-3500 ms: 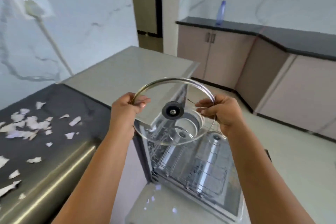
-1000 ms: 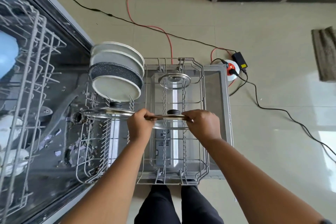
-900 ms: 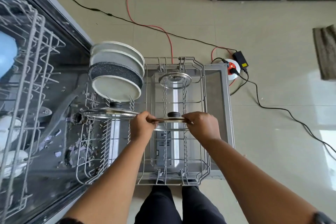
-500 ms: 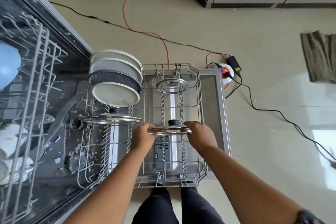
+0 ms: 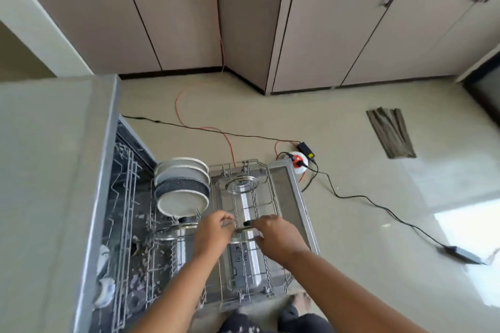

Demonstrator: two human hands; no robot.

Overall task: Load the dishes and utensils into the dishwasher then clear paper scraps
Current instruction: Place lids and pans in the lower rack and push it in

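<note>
A glass lid (image 5: 244,234) with a steel rim and black knob stands on edge between the tines of the pulled-out lower rack (image 5: 272,199) of the dishwasher. My left hand (image 5: 213,234) grips its left rim with curled fingers. My right hand (image 5: 277,235) holds the right rim and covers that side. Further back in the rack stands a smaller glass lid (image 5: 243,184). A row of plates (image 5: 182,192) stands at the rack's left, with a larger lid (image 5: 173,231) in front of them. The picture is motion-blurred.
The open dishwasher door (image 5: 296,197) lies under the rack. The upper rack (image 5: 127,197) juts out under the grey countertop (image 5: 48,170) at left. Cables and an orange power reel (image 5: 297,163) cross the floor; a cloth (image 5: 389,132) lies right. Cabinets line the back.
The lid has come from chest height over the counter down into the lower rack, both hands still on it. In the last half second my view has tilted up toward the cabinets.
</note>
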